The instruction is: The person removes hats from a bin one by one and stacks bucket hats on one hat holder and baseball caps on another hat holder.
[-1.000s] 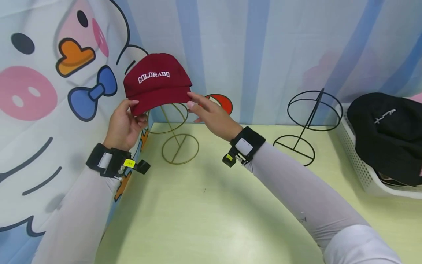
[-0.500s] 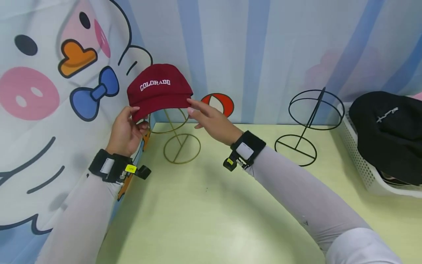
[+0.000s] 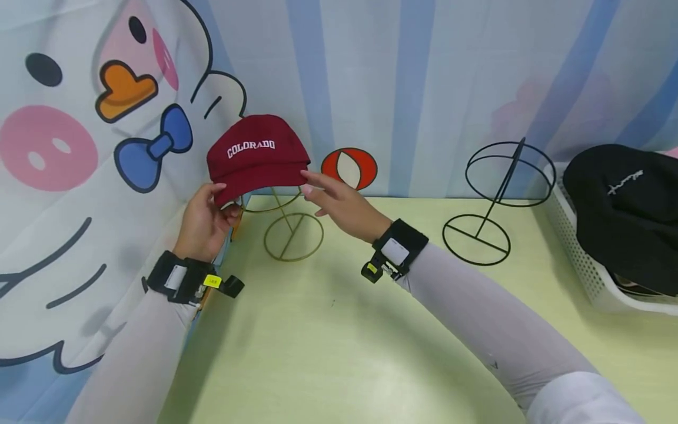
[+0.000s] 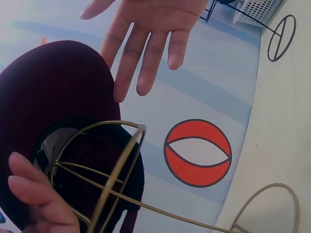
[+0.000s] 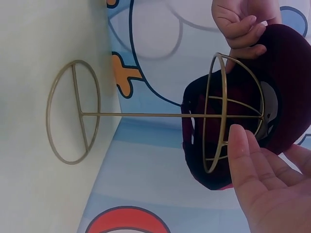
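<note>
A dark red cap (image 3: 258, 154) lettered COLORADO sits over the top of a gold wire stand (image 5: 146, 115) at the back left, brim facing me. Inside the cap's hollow, the right wrist view shows the stand's domed wire head. My left hand (image 3: 202, 227) pinches the left side of the brim between thumb and fingers. At the brim's right end is my right hand (image 3: 346, 206), its fingers extended and fingertips right at the edge. The left wrist view shows those right fingers (image 4: 150, 63) straight and spread. The stand's ring base rests on the pale green table (image 3: 339, 347).
A second stand (image 3: 492, 204), of black wire, stands bare at the back right. Beside it a white perforated basket (image 3: 588, 268) holds a black cap (image 3: 620, 218) and other items. A printed cartoon cloth (image 3: 360, 76) hangs close behind and along the left side.
Both hands have moved down with the red cap, lowering it over the gold stand's head. The left hand's pinch and the right hand's extended fingers look the same.
</note>
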`<state>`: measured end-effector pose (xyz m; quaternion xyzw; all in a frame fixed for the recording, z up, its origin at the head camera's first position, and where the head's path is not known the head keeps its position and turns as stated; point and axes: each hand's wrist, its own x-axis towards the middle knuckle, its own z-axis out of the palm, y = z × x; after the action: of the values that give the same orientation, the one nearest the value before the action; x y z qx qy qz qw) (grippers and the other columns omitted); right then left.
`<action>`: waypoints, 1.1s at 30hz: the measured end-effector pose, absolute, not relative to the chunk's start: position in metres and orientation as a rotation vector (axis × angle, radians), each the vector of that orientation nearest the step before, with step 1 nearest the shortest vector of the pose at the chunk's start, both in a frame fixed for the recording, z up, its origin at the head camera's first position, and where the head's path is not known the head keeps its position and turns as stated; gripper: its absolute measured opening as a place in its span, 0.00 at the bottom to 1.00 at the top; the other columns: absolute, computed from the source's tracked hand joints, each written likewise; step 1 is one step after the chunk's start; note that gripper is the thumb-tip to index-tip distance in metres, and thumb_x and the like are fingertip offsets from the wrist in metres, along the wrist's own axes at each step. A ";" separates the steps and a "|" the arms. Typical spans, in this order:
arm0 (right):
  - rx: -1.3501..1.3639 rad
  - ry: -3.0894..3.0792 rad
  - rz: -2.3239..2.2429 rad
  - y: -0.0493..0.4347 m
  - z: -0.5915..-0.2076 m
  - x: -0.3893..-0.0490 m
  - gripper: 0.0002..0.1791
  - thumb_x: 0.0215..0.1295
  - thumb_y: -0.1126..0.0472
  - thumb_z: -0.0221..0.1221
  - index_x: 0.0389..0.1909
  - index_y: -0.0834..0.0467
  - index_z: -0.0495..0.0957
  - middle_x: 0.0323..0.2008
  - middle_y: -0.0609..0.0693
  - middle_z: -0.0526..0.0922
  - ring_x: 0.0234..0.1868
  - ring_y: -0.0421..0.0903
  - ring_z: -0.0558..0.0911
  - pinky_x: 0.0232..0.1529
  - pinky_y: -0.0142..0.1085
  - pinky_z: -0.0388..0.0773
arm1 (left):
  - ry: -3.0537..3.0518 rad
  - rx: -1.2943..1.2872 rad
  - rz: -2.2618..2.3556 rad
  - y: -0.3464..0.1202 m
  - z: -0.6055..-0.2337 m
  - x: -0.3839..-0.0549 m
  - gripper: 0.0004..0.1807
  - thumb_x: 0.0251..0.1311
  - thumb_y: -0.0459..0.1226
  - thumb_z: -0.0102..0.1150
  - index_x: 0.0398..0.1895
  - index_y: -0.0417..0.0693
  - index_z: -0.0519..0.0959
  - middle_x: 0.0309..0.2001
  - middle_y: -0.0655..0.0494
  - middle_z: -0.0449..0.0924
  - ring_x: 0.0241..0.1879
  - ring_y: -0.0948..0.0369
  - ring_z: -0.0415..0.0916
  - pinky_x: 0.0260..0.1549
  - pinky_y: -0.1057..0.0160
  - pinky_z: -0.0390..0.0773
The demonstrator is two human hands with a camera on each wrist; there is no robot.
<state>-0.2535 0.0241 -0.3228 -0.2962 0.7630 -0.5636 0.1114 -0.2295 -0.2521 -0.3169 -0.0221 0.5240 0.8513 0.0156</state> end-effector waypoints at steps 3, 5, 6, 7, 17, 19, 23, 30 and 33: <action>-0.875 2.244 -1.655 0.025 -0.327 -0.252 0.32 0.79 0.45 0.48 0.79 0.47 0.57 0.73 0.47 0.68 0.65 0.46 0.76 0.64 0.44 0.77 | 1.627 -0.065 2.626 -0.252 -0.322 -0.228 0.08 0.77 0.41 0.42 0.50 0.49 0.63 0.30 0.60 0.74 0.27 0.64 0.69 0.27 0.71 0.67; -0.867 2.254 -1.649 0.026 -0.330 -0.251 0.32 0.79 0.44 0.48 0.79 0.46 0.57 0.73 0.47 0.68 0.64 0.47 0.78 0.65 0.47 0.76 | 1.606 -0.072 2.620 -0.253 -0.325 -0.227 0.07 0.77 0.41 0.40 0.50 0.49 0.63 0.29 0.59 0.75 0.27 0.64 0.70 0.27 0.71 0.68; -0.861 2.255 -1.650 0.027 -0.332 -0.250 0.32 0.79 0.44 0.48 0.79 0.46 0.57 0.73 0.47 0.68 0.63 0.48 0.78 0.65 0.48 0.76 | 1.596 -0.070 2.620 -0.253 -0.328 -0.227 0.07 0.78 0.41 0.40 0.50 0.49 0.63 0.30 0.59 0.75 0.27 0.64 0.70 0.27 0.71 0.69; -0.853 2.257 -1.651 0.027 -0.333 -0.249 0.32 0.78 0.44 0.48 0.79 0.46 0.57 0.73 0.47 0.68 0.63 0.47 0.78 0.65 0.48 0.76 | 1.589 -0.068 2.620 -0.253 -0.330 -0.227 0.07 0.78 0.40 0.40 0.51 0.49 0.63 0.30 0.59 0.76 0.26 0.64 0.71 0.27 0.71 0.70; -0.829 2.230 -1.682 0.030 -0.345 -0.244 0.31 0.79 0.45 0.48 0.78 0.45 0.58 0.74 0.45 0.66 0.62 0.46 0.79 0.64 0.45 0.77 | 1.688 -0.019 2.604 -0.251 -0.351 -0.223 0.13 0.78 0.39 0.39 0.59 0.58 0.68 0.50 0.59 0.72 0.34 0.66 0.73 0.29 0.71 0.72; -0.832 2.230 -1.689 0.030 -0.348 -0.244 0.30 0.79 0.46 0.49 0.78 0.45 0.59 0.74 0.45 0.67 0.63 0.46 0.78 0.64 0.44 0.77 | 1.713 -0.009 2.597 -0.251 -0.354 -0.221 0.14 0.78 0.39 0.39 0.61 0.58 0.68 0.52 0.59 0.71 0.36 0.66 0.73 0.30 0.71 0.72; -0.826 2.232 -1.691 0.031 -0.354 -0.241 0.30 0.79 0.46 0.49 0.77 0.46 0.60 0.71 0.45 0.70 0.62 0.46 0.78 0.64 0.45 0.77 | 1.739 0.003 2.585 -0.251 -0.358 -0.217 0.14 0.78 0.38 0.40 0.63 0.58 0.67 0.52 0.60 0.71 0.36 0.66 0.72 0.30 0.72 0.72; -0.807 2.203 -1.682 0.032 -0.366 -0.237 0.30 0.79 0.48 0.49 0.77 0.49 0.60 0.72 0.46 0.69 0.62 0.48 0.78 0.63 0.45 0.77 | 1.744 -0.035 2.582 -0.248 -0.371 -0.211 0.11 0.78 0.35 0.42 0.57 0.57 0.69 0.49 0.61 0.73 0.38 0.67 0.76 0.33 0.72 0.79; -0.802 2.202 -1.679 0.033 -0.371 -0.237 0.30 0.79 0.49 0.49 0.77 0.51 0.60 0.72 0.47 0.69 0.61 0.49 0.78 0.64 0.48 0.76 | 1.718 -0.061 2.594 -0.246 -0.377 -0.211 0.09 0.78 0.35 0.42 0.54 0.56 0.69 0.49 0.61 0.72 0.40 0.67 0.78 0.35 0.72 0.80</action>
<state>-0.2369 0.0328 -0.3709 -0.2759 0.7575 -0.5775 0.1289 -0.2108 -0.2460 -0.3767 -0.0195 0.5521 0.8334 0.0147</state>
